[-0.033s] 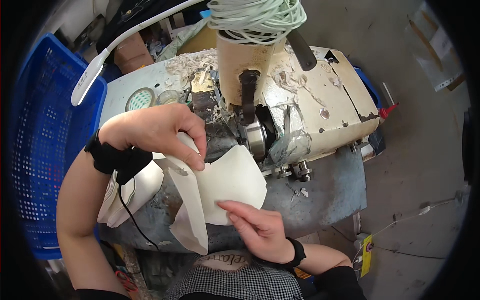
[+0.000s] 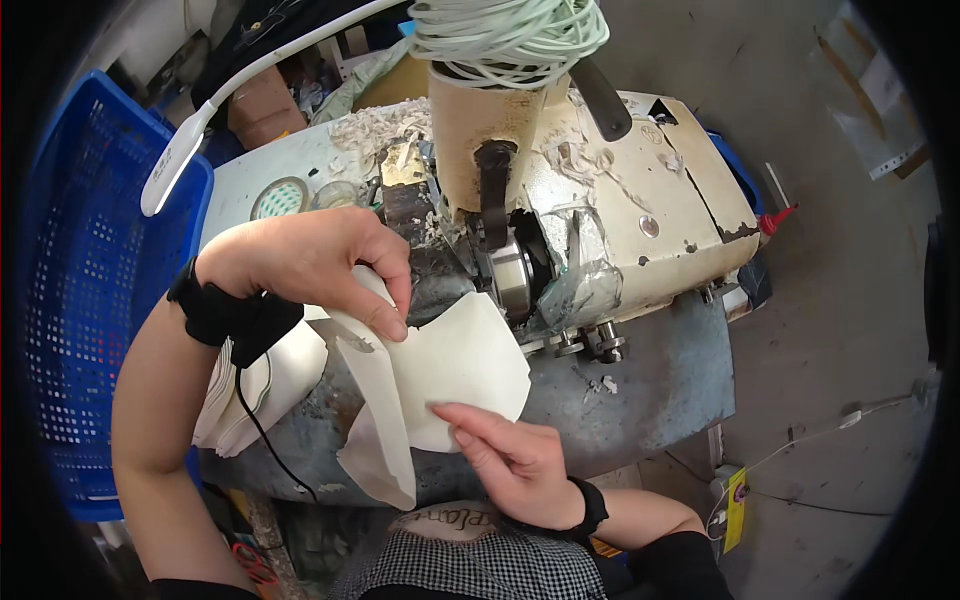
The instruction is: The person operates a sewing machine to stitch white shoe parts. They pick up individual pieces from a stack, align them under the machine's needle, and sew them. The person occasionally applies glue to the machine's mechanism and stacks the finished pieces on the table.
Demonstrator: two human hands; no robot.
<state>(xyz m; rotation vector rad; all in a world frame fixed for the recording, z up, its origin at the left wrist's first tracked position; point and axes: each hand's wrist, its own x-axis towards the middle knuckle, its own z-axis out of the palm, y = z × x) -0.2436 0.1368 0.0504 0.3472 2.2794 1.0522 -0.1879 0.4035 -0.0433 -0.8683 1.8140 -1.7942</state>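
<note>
My left hand (image 2: 320,262) pinches the upper left edge of a white curved piece of sheet material (image 2: 465,355), thumb and forefinger closed on it. Fingertips of my right hand (image 2: 505,460) grip the piece's lower edge from below. The piece is held just in front of the metal wheel (image 2: 512,278) of a worn cream machine (image 2: 650,225). A folded strip of the same white material (image 2: 375,440) hangs down from the piece toward my lap. Both wrists wear black bands.
A stack of white cut pieces (image 2: 262,385) lies under my left wrist on the grey machine base (image 2: 650,385). A blue plastic crate (image 2: 75,300) stands at the left. A white lamp arm (image 2: 185,150), a tape roll (image 2: 280,198) and a coil of pale green cord (image 2: 510,35) sit behind.
</note>
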